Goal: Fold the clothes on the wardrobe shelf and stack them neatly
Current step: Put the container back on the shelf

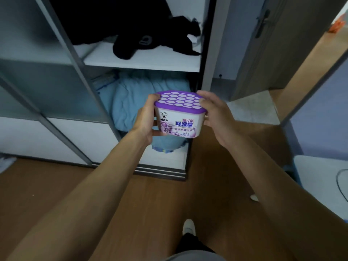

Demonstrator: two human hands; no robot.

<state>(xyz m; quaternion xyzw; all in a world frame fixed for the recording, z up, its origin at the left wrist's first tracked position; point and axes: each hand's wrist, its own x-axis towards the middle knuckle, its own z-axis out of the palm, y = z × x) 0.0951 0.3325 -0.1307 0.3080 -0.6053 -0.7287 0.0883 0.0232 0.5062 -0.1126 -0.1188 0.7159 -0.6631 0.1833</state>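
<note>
Fingers (157, 132) of the left hand (146, 117) curl under the near-left side of a white dehumidifier box (177, 119), thumb on the edge of its purple perforated lid (177, 99); the right hand (214, 112) grips the opposite side, much of its hold hidden behind the box. Both hold it in front of the open wardrobe (208, 68). Black clothes (135, 34) lie unfolded in a heap on the white wardrobe shelf (150, 62), their upper part lost in shadow and cut off at the frame's top. Below, crumpled light-blue bedding (130, 102) is partly covered by the box and left hand
</note>
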